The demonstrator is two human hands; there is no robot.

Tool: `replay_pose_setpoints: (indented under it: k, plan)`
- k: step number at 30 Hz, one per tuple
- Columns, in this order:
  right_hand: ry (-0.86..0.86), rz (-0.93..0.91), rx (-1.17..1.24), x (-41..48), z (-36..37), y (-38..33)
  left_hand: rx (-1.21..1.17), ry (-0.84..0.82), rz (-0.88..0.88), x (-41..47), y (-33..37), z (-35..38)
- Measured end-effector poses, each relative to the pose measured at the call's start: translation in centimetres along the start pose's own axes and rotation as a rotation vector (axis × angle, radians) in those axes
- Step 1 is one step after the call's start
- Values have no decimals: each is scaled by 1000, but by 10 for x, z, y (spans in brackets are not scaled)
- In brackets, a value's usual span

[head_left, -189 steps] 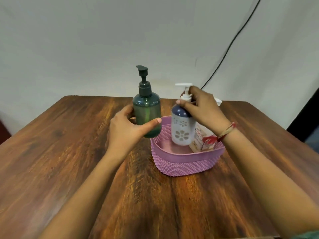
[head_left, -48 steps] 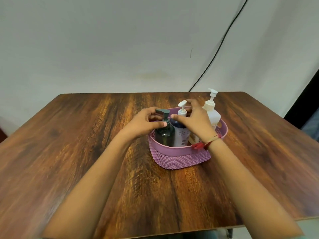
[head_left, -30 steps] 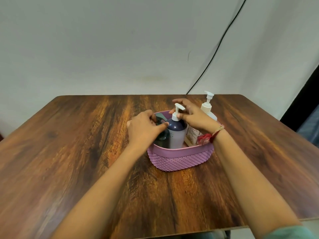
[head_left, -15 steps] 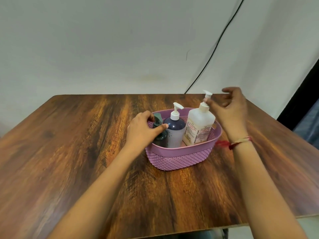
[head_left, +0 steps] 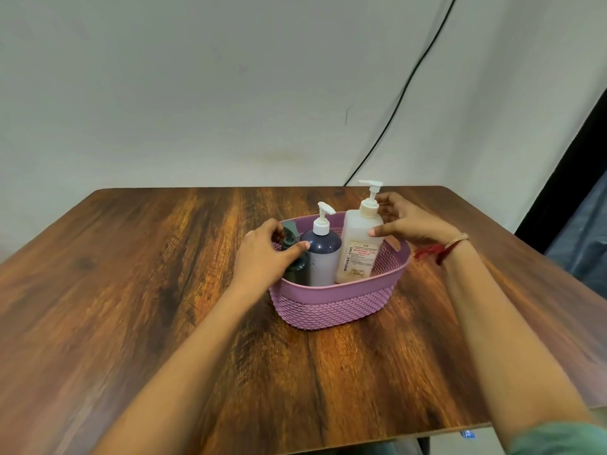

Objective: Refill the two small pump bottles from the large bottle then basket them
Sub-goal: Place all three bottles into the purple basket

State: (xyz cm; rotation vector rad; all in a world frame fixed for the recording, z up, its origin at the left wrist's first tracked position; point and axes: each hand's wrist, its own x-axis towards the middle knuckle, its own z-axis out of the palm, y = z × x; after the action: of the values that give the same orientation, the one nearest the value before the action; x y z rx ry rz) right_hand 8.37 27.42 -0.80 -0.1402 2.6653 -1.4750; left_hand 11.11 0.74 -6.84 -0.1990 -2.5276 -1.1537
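I had my left hand (head_left: 262,254) pinching the green pump bottle (head_left: 296,268) at its neck and my right hand (head_left: 414,224) curled round the large bottle (head_left: 358,254) at its shoulder, both standing in the basket (head_left: 335,307) on the worktop (head_left: 147,290) — smooth plastic, probably slippery, best taken below the pump.

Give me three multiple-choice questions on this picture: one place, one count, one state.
1. The large white bottle stands in the purple basket at its: A left end; B middle; C right end.
2. Bottles in the basket: A one; B three; C two.
3. The left hand: A grips the green bottle; B is open, touching nothing; C is out of view.
Key: C, it stands right of both other bottles; B, the green bottle, the navy bottle and the white one stand inside; A, thumb and fingers curl round its neck.
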Motion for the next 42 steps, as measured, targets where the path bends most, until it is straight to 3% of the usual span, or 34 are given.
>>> replay_pose_setpoints:
  k: [3,5,10,13,17,21,27,35,42]
  plan:
    - [-119,13,195,8,-8,3,-6,0,0,-1,0,0]
    - [-86,7,74,10,-2,3,-2,-1,1,-1,1,0]
    - [367,29,-315,7,40,-1,-3,-40,13,0,3,-2]
    - [452,-36,-359,8,45,1,-8,-36,14,-1,3,-2]
    - [208,-206,-232,10,22,0,41,-1,-2,0,1,-4]
    - [-105,-215,-14,12,-2,1,-56,-39,2,0,5,-7]
    - [-172,-194,41,12,1,8,-99,12,16,-1,6,-6]
    - [293,-235,-110,8,35,8,-88,84,7,1,6,-5]
    - [474,-261,-162,3,38,11,-53,98,4,8,7,-7]
